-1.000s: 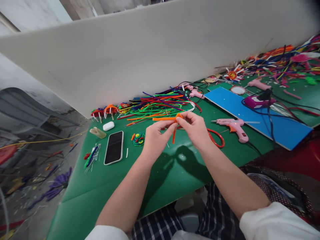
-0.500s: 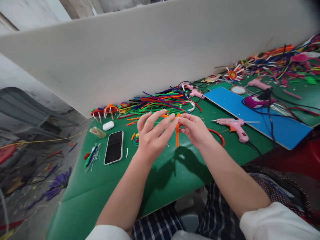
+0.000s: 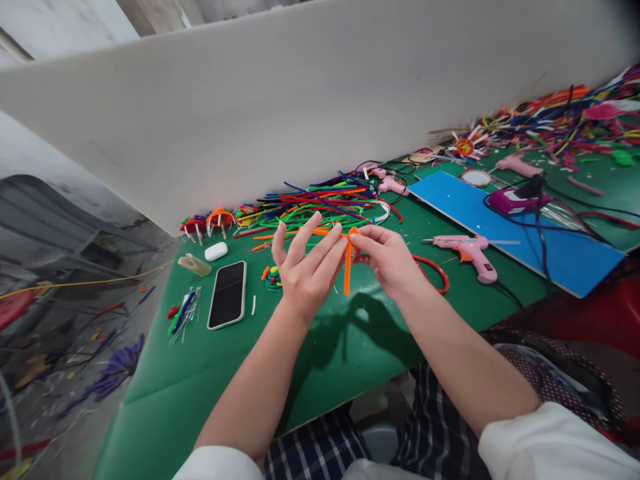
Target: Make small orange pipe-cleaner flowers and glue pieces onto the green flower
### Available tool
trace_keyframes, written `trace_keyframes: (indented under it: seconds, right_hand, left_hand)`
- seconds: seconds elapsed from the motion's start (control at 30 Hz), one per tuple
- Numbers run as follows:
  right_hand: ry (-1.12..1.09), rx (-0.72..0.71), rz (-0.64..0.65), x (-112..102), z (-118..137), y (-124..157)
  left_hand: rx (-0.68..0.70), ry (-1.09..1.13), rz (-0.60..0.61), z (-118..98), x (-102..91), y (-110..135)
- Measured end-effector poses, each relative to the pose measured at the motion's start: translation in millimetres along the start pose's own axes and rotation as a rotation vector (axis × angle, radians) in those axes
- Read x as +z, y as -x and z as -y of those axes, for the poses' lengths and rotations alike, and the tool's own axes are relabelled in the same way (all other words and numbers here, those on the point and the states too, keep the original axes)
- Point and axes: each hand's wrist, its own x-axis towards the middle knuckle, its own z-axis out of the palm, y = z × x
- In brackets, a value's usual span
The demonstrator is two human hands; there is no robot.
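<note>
Both hands meet over the green table around an orange pipe cleaner (image 3: 347, 275). One length of it hangs down between them, and another stretches left behind my left fingers. My right hand (image 3: 381, 257) pinches it near the bend at the top. With thumb hidden, my left hand (image 3: 311, 267) presses its index and middle fingertips to the same spot; its other fingers are spread and raised. Behind the hands lies a heap of coloured pipe cleaners (image 3: 320, 200). A small green and yellow coil (image 3: 273, 279) rests left of my left hand.
A phone (image 3: 227, 295), a white earbud case (image 3: 216, 251) and a bundle of thin sticks (image 3: 185, 317) lie at the left. On the right, a pink glue gun (image 3: 467, 253) rests beside a blue board (image 3: 500, 227). A pale partition (image 3: 280, 107) stands behind the table (image 3: 210, 387).
The orange pipe cleaner's hanging end has shifted slightly left and tilted. My left hand has turned a little, its outer fingers more spread. My right hand keeps its pinch.
</note>
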Motion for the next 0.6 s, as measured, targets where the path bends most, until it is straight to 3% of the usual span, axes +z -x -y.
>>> trace_keyframes:
  seconds: [0.13, 0.23, 0.43, 0.6]
  right_hand:
    - [0.063, -0.06, -0.003, -1.1, 0.4, -0.7]
    - [0.129, -0.097, 0.004, -2.2, 1.2, -1.0]
    - [0.171, -0.061, 0.081, -1.0, 2.5, -0.8]
    - [0.222, -0.07, 0.095, 0.8, 5.6, 1.1]
  left_hand:
    - [0.061, -0.009, 0.045, 2.2, 0.5, -2.7]
    - [0.154, -0.051, 0.012, 6.2, 0.8, -3.9]
    - [0.236, -0.15, -0.067, 10.6, -5.0, -7.3]
    - [0.272, -0.125, -0.063, 8.0, -10.5, -11.5]
